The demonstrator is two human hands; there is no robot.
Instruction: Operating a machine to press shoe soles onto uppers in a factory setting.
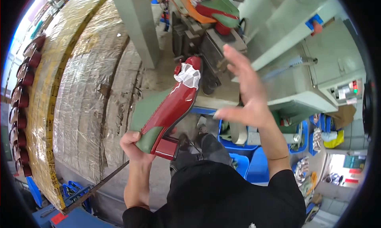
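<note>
Because the left grip (134, 147) alone holds the red-and-green boot (170, 109) aloft by its heel end, firm support there appears advisable, clear of the white wrapping (188, 75) near the toe; right grip (254, 107) spread wide, empty.

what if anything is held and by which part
The left hand holds a red-and-green shoe by the green part above its heel; the right hand holds nothing.

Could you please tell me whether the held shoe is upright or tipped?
Tipped: the left hand holds the shoe side-up, heel jutting right.
</note>
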